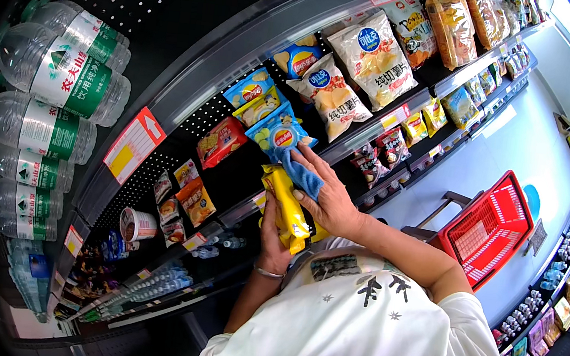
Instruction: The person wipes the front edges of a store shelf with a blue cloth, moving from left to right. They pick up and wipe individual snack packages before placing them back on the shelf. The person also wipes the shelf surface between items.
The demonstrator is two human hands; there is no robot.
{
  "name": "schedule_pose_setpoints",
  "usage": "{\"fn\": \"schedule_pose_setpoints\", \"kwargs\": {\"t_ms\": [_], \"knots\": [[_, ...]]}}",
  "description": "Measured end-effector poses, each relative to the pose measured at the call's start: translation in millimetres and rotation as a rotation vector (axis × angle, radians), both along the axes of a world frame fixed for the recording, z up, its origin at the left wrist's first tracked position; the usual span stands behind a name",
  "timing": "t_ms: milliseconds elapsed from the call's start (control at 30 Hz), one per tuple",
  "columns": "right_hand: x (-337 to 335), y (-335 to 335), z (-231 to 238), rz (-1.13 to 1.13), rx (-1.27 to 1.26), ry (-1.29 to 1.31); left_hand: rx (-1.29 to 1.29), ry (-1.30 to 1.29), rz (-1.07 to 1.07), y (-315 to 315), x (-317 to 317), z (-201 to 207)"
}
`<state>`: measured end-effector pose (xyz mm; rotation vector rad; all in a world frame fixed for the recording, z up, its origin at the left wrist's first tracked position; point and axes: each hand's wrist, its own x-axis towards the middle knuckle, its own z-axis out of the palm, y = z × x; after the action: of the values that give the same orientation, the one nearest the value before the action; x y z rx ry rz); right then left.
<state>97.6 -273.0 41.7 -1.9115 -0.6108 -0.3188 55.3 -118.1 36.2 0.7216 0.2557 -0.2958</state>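
My left hand (273,234) grips a yellow snack bag (289,212) from its left side, in front of the snack shelf. A folded blue cloth (307,179) lies under the fingers of my right hand (336,201), which presses it at the upper right side of that bag. Just beyond the cloth is a blue chip bag (279,134); whether the cloth touches it I cannot tell. Behind that bag stand a yellow chip bag (259,107) and another blue one (247,86). To the left sits a red snack packet (221,141).
Large white chip bags (374,58) stand farther right on the shelf, behind its price-label edge. Big water bottles (64,75) line the left. A paper cup tub (137,225) sits lower left. On the right, a red shopping basket (486,229) stands above the pale floor (473,161).
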Motion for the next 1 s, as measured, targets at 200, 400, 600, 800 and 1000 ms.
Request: {"fn": "schedule_pose_setpoints", "kwargs": {"t_ms": [200,400,600,800,1000], "knots": [[-13.7,6.4,-1.0,0.099,0.208,0.135,0.055,-0.05,0.077,5.9,21.0,15.5],[-11.7,3.1,8.8,0.027,0.239,0.144,0.046,-0.063,0.034,20.9,34.4,11.8],[12.0,-9.6,16.1,-0.039,0.279,0.007,0.058,-0.016,-0.011,10.0,22.0,9.8],[2.3,-5.9,11.2,0.07,0.289,0.094,0.029,-0.047,0.024,8.7,23.7,19.1],[-14.7,-3.5,-1.6,0.23,0.182,0.226,0.029,-0.111,0.139,27.9,40.3,14.2]]}}
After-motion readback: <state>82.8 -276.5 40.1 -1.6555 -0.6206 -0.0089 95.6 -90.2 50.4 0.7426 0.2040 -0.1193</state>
